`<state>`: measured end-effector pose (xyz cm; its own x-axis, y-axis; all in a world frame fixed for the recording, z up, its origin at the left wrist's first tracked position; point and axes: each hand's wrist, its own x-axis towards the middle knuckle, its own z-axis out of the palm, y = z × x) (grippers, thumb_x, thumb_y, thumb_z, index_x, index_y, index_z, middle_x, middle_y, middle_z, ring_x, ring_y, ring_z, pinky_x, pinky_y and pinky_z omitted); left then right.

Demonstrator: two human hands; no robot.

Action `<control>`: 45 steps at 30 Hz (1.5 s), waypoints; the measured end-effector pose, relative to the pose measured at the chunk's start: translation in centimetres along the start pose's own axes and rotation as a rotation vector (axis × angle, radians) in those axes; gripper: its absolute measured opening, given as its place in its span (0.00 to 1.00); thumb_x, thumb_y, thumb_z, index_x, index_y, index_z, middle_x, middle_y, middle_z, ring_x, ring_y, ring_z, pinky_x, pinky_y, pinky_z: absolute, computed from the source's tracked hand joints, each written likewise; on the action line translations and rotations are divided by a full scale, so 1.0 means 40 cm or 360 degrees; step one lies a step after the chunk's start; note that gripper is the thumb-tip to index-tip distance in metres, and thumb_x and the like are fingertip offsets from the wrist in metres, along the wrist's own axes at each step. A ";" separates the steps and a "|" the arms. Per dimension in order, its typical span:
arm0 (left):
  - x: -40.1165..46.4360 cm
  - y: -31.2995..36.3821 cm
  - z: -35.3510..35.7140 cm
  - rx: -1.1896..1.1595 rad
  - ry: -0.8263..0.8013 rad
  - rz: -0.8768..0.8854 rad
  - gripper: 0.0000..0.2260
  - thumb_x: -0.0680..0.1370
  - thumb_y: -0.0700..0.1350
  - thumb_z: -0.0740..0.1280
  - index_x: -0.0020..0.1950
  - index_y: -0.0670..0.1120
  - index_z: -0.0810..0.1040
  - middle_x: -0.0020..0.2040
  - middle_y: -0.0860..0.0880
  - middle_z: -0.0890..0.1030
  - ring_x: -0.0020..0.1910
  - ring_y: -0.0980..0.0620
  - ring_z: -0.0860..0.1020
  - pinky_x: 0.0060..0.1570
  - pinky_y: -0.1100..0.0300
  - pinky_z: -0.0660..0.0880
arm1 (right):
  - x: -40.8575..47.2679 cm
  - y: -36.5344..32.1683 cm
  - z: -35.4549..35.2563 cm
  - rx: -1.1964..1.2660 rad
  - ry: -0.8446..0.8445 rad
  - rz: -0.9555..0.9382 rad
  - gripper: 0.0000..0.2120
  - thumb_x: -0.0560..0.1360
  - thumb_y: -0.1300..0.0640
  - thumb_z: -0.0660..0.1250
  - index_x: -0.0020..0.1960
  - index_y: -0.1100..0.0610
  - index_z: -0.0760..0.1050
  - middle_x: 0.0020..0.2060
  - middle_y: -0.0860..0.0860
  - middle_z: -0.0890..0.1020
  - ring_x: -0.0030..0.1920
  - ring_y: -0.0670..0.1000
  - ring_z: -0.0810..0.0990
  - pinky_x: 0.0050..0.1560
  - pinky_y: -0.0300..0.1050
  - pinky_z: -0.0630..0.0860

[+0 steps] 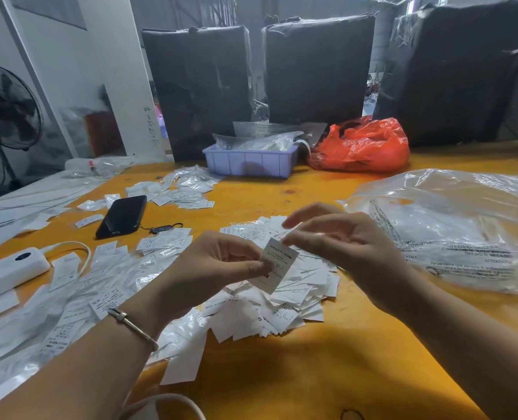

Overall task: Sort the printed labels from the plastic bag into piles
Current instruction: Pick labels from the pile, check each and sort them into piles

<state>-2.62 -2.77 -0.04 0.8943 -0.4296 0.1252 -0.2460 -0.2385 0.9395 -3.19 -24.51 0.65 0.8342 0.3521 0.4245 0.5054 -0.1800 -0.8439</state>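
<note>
Two hands meet over an orange table (327, 374). Left of the fingers lie a white power bank (7, 272), a black phone (121, 216) and scattered white labels. The left hand (218, 265) pinches a small white printed label (277, 268) between thumb and curled fingers; the label is rectangular, tilted, with fine black text. Just beneath the fingers spreads a heap of labels (291, 301), white slips overlapping at all angles. The right hand (342, 241) touches the held label's top edge, its fingers loosely spread. Right of it sits a crumpled clear plastic bag (451, 228).
</note>
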 end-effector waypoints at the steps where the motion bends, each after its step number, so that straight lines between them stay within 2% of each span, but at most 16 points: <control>1: 0.000 -0.001 0.000 0.0005 -0.0005 0.0022 0.06 0.68 0.49 0.73 0.41 0.52 0.88 0.44 0.50 0.87 0.46 0.55 0.84 0.42 0.68 0.78 | -0.002 0.000 0.005 -0.0171 -0.0024 -0.0017 0.16 0.67 0.43 0.75 0.42 0.56 0.85 0.49 0.45 0.81 0.51 0.44 0.79 0.46 0.40 0.77; 3: -0.001 0.000 0.000 0.0005 -0.0013 0.0043 0.06 0.69 0.52 0.74 0.43 0.53 0.88 0.45 0.50 0.87 0.47 0.55 0.84 0.43 0.69 0.77 | -0.002 0.000 0.018 -0.0390 -0.0024 -0.0052 0.12 0.66 0.48 0.75 0.41 0.57 0.84 0.49 0.45 0.80 0.49 0.43 0.78 0.44 0.41 0.76; 7: -0.003 -0.002 -0.007 -0.0008 0.0026 0.0038 0.11 0.71 0.56 0.73 0.47 0.52 0.87 0.46 0.48 0.86 0.47 0.51 0.84 0.48 0.63 0.79 | 0.002 0.007 0.003 -0.0016 0.0123 0.0023 0.03 0.69 0.63 0.73 0.38 0.61 0.81 0.44 0.56 0.82 0.43 0.58 0.79 0.40 0.54 0.76; 11: 0.000 -0.009 -0.012 -0.0077 0.0180 0.0075 0.08 0.70 0.47 0.73 0.47 0.47 0.86 0.44 0.44 0.86 0.42 0.49 0.85 0.42 0.63 0.80 | 0.004 0.007 -0.014 0.0238 0.0223 0.0189 0.09 0.72 0.68 0.68 0.35 0.60 0.75 0.37 0.63 0.82 0.33 0.49 0.79 0.34 0.39 0.74; 15: 0.004 -0.014 -0.014 -0.0090 0.0269 0.0094 0.20 0.66 0.46 0.76 0.57 0.50 0.81 0.43 0.44 0.86 0.41 0.48 0.84 0.41 0.62 0.80 | 0.010 0.018 -0.026 0.0350 0.0402 0.0288 0.13 0.71 0.70 0.68 0.33 0.58 0.70 0.32 0.61 0.81 0.31 0.51 0.78 0.30 0.40 0.74; 18: 0.010 -0.015 -0.014 -0.0102 0.0308 0.0094 0.27 0.65 0.43 0.77 0.62 0.52 0.77 0.41 0.46 0.85 0.40 0.51 0.83 0.42 0.64 0.79 | 0.011 0.024 -0.028 0.0241 0.0423 0.0319 0.09 0.66 0.68 0.72 0.34 0.57 0.74 0.30 0.54 0.80 0.31 0.48 0.76 0.29 0.38 0.70; 20: 0.010 -0.016 -0.013 -0.0137 0.0297 0.0081 0.28 0.64 0.42 0.78 0.63 0.51 0.76 0.39 0.48 0.83 0.40 0.53 0.83 0.43 0.66 0.78 | 0.013 0.030 -0.027 0.0159 0.0435 0.0352 0.09 0.69 0.68 0.70 0.35 0.56 0.79 0.30 0.52 0.81 0.29 0.43 0.75 0.28 0.34 0.69; 22: 0.009 -0.016 -0.013 -0.0154 0.0261 0.0069 0.27 0.64 0.41 0.78 0.62 0.51 0.78 0.39 0.48 0.83 0.41 0.53 0.83 0.44 0.67 0.78 | 0.012 0.030 -0.022 0.0119 0.0436 0.0349 0.10 0.71 0.68 0.69 0.42 0.54 0.82 0.31 0.55 0.82 0.31 0.45 0.76 0.30 0.36 0.71; 25: 0.006 -0.015 -0.012 -0.0175 0.0214 0.0080 0.23 0.64 0.42 0.78 0.59 0.48 0.81 0.42 0.46 0.84 0.44 0.51 0.83 0.46 0.66 0.78 | 0.007 0.032 -0.008 -0.0031 0.0351 0.0225 0.18 0.74 0.66 0.69 0.59 0.47 0.78 0.33 0.61 0.81 0.31 0.51 0.74 0.32 0.46 0.72; 29: 0.004 -0.014 -0.007 -0.0173 0.0208 0.0114 0.18 0.64 0.42 0.78 0.53 0.48 0.84 0.46 0.42 0.85 0.46 0.49 0.84 0.47 0.65 0.78 | 0.005 0.026 0.006 -0.0177 0.0186 0.0265 0.12 0.73 0.64 0.66 0.44 0.51 0.85 0.32 0.53 0.83 0.31 0.45 0.75 0.35 0.42 0.72; 31: 0.004 -0.014 -0.007 -0.0165 0.0207 0.0137 0.16 0.64 0.42 0.77 0.51 0.49 0.85 0.47 0.42 0.85 0.46 0.49 0.84 0.47 0.64 0.79 | 0.001 0.017 0.014 -0.0045 -0.0073 0.0317 0.05 0.70 0.57 0.72 0.44 0.54 0.85 0.38 0.56 0.84 0.36 0.45 0.78 0.39 0.41 0.73; 32: 0.004 -0.014 -0.007 -0.0156 0.0204 0.0145 0.15 0.64 0.43 0.77 0.50 0.50 0.85 0.47 0.42 0.85 0.46 0.50 0.84 0.47 0.64 0.79 | -0.001 0.017 0.016 -0.0042 -0.0140 0.0306 0.09 0.68 0.53 0.76 0.46 0.55 0.85 0.39 0.56 0.84 0.38 0.48 0.80 0.41 0.43 0.74; 34: 0.002 -0.014 -0.006 -0.0143 0.0174 0.0160 0.13 0.64 0.42 0.77 0.48 0.49 0.85 0.45 0.45 0.85 0.45 0.50 0.84 0.46 0.64 0.79 | -0.003 0.014 0.021 -0.0133 -0.0132 0.0193 0.12 0.67 0.49 0.76 0.45 0.56 0.85 0.37 0.53 0.85 0.38 0.48 0.80 0.42 0.44 0.74; 39: 0.003 -0.012 0.001 -0.0039 0.0037 0.0100 0.13 0.68 0.44 0.76 0.50 0.42 0.83 0.44 0.44 0.86 0.44 0.48 0.84 0.44 0.63 0.79 | 0.001 0.022 0.027 -0.0478 -0.0037 -0.0004 0.06 0.72 0.57 0.73 0.37 0.55 0.82 0.29 0.52 0.79 0.32 0.43 0.72 0.35 0.42 0.68; 42: 0.004 -0.013 0.005 0.0097 0.0031 0.0089 0.11 0.71 0.45 0.74 0.47 0.39 0.84 0.40 0.43 0.86 0.39 0.48 0.85 0.40 0.65 0.78 | 0.002 0.019 0.022 -0.0598 -0.0121 -0.0010 0.01 0.71 0.60 0.74 0.41 0.56 0.83 0.32 0.44 0.81 0.33 0.39 0.75 0.38 0.37 0.70; 45: 0.004 -0.015 0.001 0.0103 0.0092 0.0124 0.10 0.70 0.45 0.74 0.46 0.40 0.84 0.40 0.43 0.86 0.39 0.46 0.85 0.39 0.62 0.80 | 0.004 0.013 -0.001 -0.0372 -0.0066 0.0043 0.15 0.70 0.70 0.72 0.54 0.57 0.81 0.41 0.49 0.83 0.38 0.46 0.80 0.43 0.45 0.79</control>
<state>-2.35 -2.72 -0.61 0.8911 -0.3985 0.2171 -0.3379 -0.2631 0.9037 -2.80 -24.57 0.29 0.8406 0.3810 0.3851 0.5247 -0.3956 -0.7538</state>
